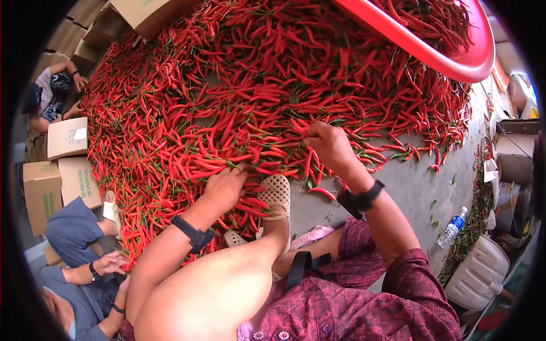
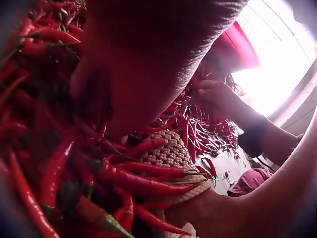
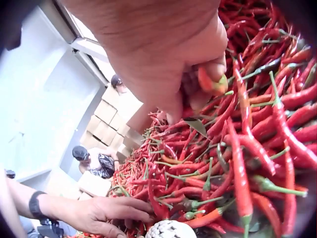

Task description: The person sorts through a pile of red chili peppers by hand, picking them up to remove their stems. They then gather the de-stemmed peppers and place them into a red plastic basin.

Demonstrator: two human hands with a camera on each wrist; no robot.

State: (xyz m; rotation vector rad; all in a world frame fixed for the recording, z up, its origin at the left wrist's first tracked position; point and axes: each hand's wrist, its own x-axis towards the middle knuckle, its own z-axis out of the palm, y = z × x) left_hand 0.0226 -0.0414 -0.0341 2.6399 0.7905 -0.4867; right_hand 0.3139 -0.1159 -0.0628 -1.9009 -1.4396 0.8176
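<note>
A broad heap of red chili peppers (image 1: pixel 187 142) with green stems covers the floor. My right hand (image 1: pixel 331 146) is over the heap's near edge, its fingers curled. In the right wrist view, thumb and fingers pinch an orange-red chili pepper (image 3: pixel 212 83) with a pale stem end. My left hand (image 1: pixel 224 187) lies lower and to the left. Its fingers (image 3: pixel 131 208) rest loosely extended on the peppers, and the tips are partly hidden among them. Several long chili peppers (image 2: pixel 138 181) lie below this hand, close to a woven shoe (image 1: pixel 276 193).
A red plastic basin (image 1: pixel 415 48) holding more peppers stands at upper right. Cardboard boxes (image 1: pixel 42 193) line the left side. Two people (image 1: pixel 85 278) crouch at the heap's left edge. On the grey floor at right lies a water bottle (image 1: pixel 453 228).
</note>
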